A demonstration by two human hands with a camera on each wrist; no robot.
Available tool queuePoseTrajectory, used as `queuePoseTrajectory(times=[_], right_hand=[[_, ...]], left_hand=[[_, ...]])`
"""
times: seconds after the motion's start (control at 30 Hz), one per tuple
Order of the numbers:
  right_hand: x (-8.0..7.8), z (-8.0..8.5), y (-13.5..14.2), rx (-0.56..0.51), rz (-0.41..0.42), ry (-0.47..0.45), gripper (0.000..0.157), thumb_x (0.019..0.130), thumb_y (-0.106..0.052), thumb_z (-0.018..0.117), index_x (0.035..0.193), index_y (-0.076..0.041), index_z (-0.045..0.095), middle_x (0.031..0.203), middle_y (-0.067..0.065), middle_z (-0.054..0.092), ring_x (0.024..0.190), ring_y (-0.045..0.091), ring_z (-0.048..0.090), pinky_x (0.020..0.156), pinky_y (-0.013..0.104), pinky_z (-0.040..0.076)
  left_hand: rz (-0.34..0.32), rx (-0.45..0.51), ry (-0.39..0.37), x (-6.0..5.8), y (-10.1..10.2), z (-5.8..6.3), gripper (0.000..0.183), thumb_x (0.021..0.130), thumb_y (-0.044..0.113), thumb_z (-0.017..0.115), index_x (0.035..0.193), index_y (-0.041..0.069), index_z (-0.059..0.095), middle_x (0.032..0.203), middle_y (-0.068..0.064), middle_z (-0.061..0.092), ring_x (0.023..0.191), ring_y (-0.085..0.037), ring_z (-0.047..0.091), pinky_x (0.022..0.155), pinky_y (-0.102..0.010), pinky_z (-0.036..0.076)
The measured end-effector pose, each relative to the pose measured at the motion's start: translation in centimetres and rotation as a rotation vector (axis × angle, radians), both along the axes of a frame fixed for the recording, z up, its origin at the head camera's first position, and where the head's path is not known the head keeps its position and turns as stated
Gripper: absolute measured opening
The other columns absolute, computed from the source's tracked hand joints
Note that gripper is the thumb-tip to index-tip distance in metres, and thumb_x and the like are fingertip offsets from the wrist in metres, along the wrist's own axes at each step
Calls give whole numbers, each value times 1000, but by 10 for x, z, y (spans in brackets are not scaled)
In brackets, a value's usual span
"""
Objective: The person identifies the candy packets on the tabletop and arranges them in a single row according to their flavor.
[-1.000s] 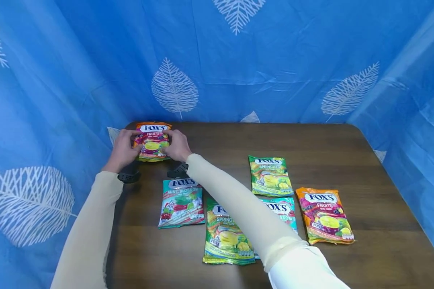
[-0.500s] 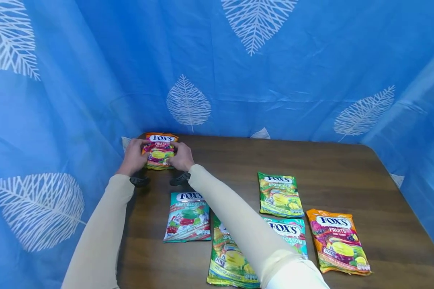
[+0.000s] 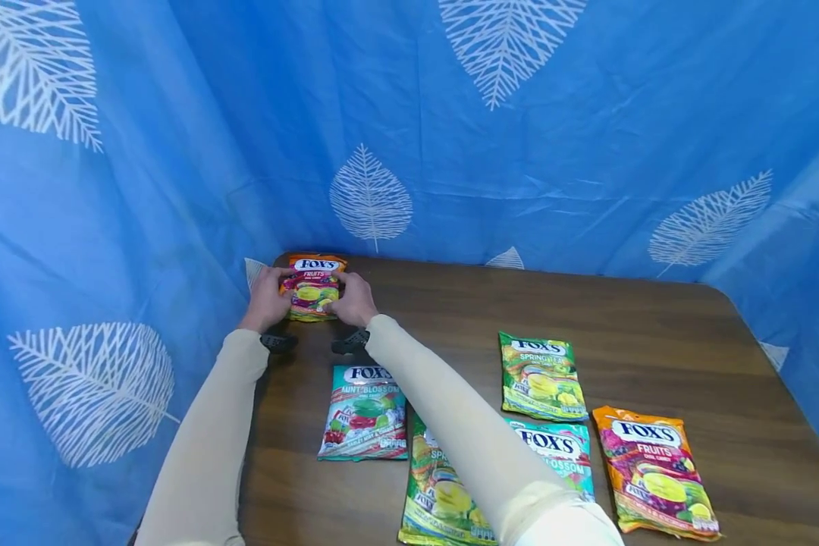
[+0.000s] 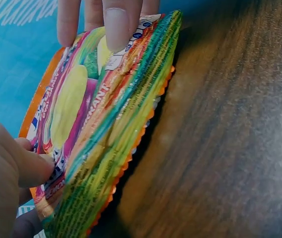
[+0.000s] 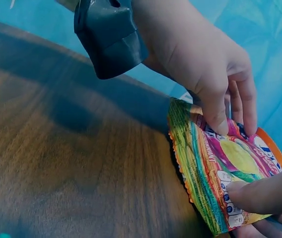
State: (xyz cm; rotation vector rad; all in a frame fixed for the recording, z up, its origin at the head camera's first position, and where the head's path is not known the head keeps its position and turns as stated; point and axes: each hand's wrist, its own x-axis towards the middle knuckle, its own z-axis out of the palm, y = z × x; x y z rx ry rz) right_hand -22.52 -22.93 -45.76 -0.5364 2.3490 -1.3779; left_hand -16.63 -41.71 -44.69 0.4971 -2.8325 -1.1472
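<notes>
An orange and purple Fox's Fruits candy bag (image 3: 310,292) lies at the table's far left corner, its printed front up. My left hand (image 3: 269,298) grips its left side, thumb (image 4: 36,166) pressed on the front. On the opposite side, my right hand (image 3: 355,299) grips the edge, and its thumb (image 5: 260,196) presses near the bottom corner. Part of the fingers of both hands is hidden by the bag. Just nearer than the hands lies a teal Mint Blossom candy bag (image 3: 365,417).
A green Spring Tea bag (image 3: 542,379) and another Fruits bag (image 3: 658,470) lie on the right part of the wooden table (image 3: 655,326). My right forearm partly covers a second Spring Tea bag (image 3: 444,493) and a second Mint Blossom bag (image 3: 566,455). A blue curtain (image 3: 259,114) encloses the table.
The head view has shifted, so everything sits lower and further right in it. Both hands keep their grip on the Fruits bag, which stays at the far left corner.
</notes>
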Motion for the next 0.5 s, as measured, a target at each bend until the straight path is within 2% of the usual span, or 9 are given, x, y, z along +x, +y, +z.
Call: queuePoseTrajectory(times=[0.1, 0.27, 0.4, 0.5], right_hand=[[-1, 1, 4, 5, -7, 20, 70, 96, -5, 85, 160, -10, 56, 146, 15, 58, 125, 28, 58, 111, 41, 54], [0, 2, 7, 41, -50, 45, 69, 96, -8, 87, 158, -8, 58, 146, 15, 57, 130, 29, 55, 115, 42, 51], [3, 2, 8, 79, -37, 60, 69, 95, -10, 88, 157, -3, 58, 149, 16, 57, 133, 29, 54, 117, 41, 48], [7, 4, 6, 93, -14, 80, 69, 95, -10, 87, 157, -1, 57, 150, 17, 57, 135, 29, 55, 117, 39, 48]], left_hand=[[7, -5, 11, -2, 5, 0, 50, 110, -3, 59, 157, -8, 46, 156, -32, 36, 144, -51, 38, 124, -64, 35], [-29, -40, -2, -5, 11, 1, 49, 110, -1, 58, 156, -10, 46, 156, -33, 36, 143, -51, 39, 125, -64, 32], [-38, -62, -21, -1, 11, 0, 51, 108, -1, 58, 156, -12, 45, 154, -34, 37, 142, -51, 39, 124, -65, 34], [-27, -77, 2, 3, 8, -1, 50, 106, -2, 60, 153, -13, 46, 154, -35, 35, 142, -52, 37, 123, -66, 34]])
